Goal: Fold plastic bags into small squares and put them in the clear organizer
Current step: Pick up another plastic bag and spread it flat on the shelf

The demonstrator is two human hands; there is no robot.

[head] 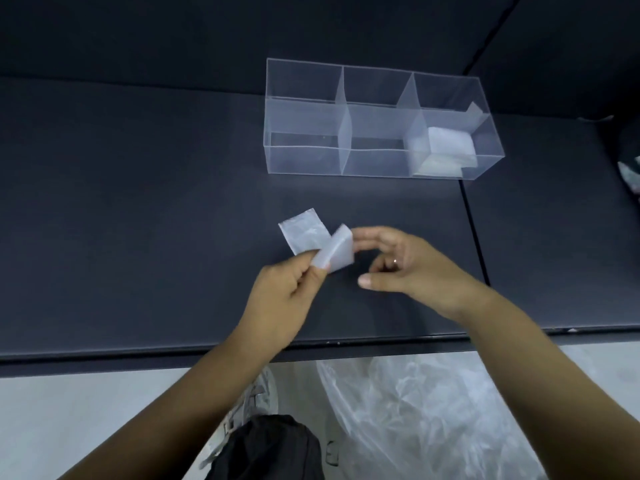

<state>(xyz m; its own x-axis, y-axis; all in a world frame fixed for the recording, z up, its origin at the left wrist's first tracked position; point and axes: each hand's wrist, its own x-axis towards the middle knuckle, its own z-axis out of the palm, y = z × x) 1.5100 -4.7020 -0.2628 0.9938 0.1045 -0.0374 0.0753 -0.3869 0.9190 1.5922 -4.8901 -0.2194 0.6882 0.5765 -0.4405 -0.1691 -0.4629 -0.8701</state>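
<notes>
I'm working over the table (138, 202); the organizer (304, 157) is sitting far right in reach, folded squares (448, 142) filling its right end. My left hand (287, 299) is pinching the bag (311, 237) to keep the fold; right hand (408, 265) is hovering open, fingertips brushing its edge.

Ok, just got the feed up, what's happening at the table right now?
A person is part-way through folding a plastic bag above the dark table. The left hand pinches its near corner; the right hand is open, fingertips at the folded edge. The clear organizer sits further back, with folded bags in its near right compartment only. Loose plastic lies below the table edge.
</notes>
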